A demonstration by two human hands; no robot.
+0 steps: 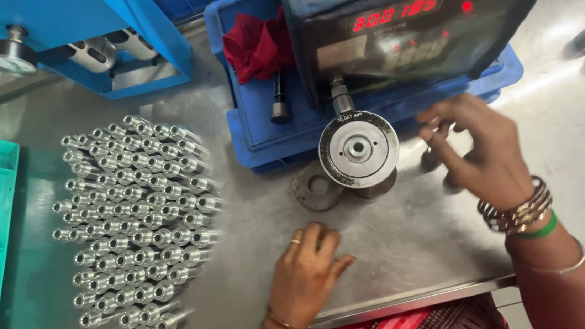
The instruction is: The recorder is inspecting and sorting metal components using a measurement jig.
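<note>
Right hand (481, 157), fingers spread, reaches a small dark metal cylinder (429, 159) at three o'clock of the round gauge disc (358, 149); likely heavy, slick, best pinched round its sides; left hand (305, 274) rests curled, empty, on the tabletop (415, 246)

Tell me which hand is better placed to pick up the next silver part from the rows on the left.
Left, probably. The left hand rests on the steel table right beside the silver parts; the right hand is beyond the round gauge.

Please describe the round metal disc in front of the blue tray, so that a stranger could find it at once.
Start at the blue tray carrying the dark gauge box. On the steel table before it stands a thick disc. Unlike the flat dull washer beside it, it is raised, bright-faced and dark-rimmed.
</note>
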